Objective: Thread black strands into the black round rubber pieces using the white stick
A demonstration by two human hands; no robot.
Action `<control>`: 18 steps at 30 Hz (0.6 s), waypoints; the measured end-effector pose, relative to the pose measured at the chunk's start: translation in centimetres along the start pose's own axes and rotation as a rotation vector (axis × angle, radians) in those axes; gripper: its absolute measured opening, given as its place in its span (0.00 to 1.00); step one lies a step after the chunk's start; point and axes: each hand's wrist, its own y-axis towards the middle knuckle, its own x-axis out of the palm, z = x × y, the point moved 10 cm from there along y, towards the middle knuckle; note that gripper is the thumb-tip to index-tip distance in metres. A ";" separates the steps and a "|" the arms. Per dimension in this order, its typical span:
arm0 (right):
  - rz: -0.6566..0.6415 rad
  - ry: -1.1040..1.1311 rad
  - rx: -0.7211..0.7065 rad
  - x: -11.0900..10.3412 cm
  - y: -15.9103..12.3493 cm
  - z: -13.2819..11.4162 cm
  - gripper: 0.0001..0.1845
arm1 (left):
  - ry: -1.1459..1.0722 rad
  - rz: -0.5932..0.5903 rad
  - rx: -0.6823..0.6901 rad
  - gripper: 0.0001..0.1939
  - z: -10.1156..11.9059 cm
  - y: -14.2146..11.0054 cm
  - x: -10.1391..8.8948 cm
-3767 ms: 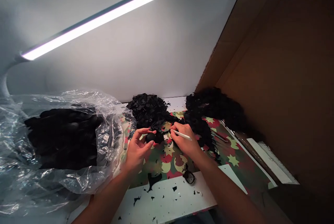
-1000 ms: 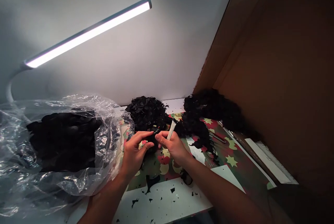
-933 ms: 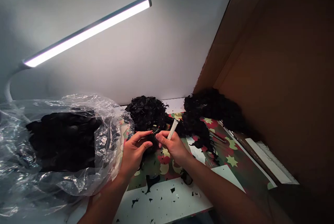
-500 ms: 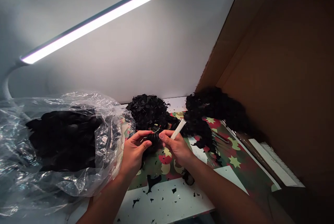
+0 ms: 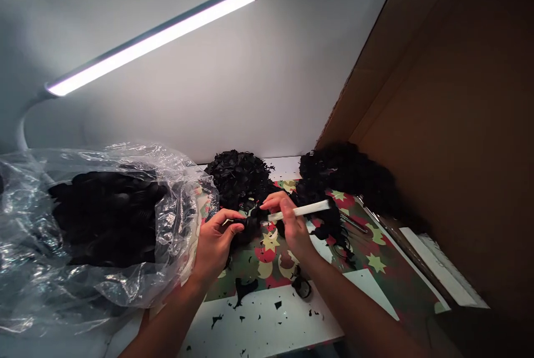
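My left hand (image 5: 217, 238) pinches a small black ribbed piece (image 5: 251, 221) that looks like rubber, between thumb and fingertips. My right hand (image 5: 290, 225) grips a slim tool with a flat white handle (image 5: 311, 208), which points away to the right. The tool's working end is close to the ribbed piece, and I cannot make out its tip. My right fingertips are near or touching the piece. Just behind both hands rises a heap of black scraps (image 5: 238, 173). A curled black offcut (image 5: 301, 287) lies below my right wrist.
At left, a clear plastic bag (image 5: 175, 224) holds many black pieces (image 5: 108, 219). Another black pile (image 5: 346, 174) leans by the cardboard wall (image 5: 400, 85). Tweezers (image 5: 354, 223) lie on the patterned sheet (image 5: 375, 262). A lit tube lamp (image 5: 154, 38) hangs above.
My right hand has shifted slightly right and up, its fingers more raised. The white handle has swung from steeply upward to nearly level. My left hand keeps its pinch. The view has shifted a little.
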 end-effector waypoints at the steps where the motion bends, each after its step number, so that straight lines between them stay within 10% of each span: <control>1: -0.005 0.027 -0.001 -0.1 -0.1 -0.2 0.34 | -0.003 -0.002 0.003 0.05 0.0 0.0 0.0; 10: -0.176 -0.068 -0.160 2.1 -1.4 -2.6 0.04 | -0.011 0.006 -0.004 0.04 -0.2 -0.1 -0.2; 18: -0.267 -0.259 -0.406 3.3 -2.1 -3.9 0.05 | 0.075 0.015 0.066 0.04 0.2 0.0 -0.1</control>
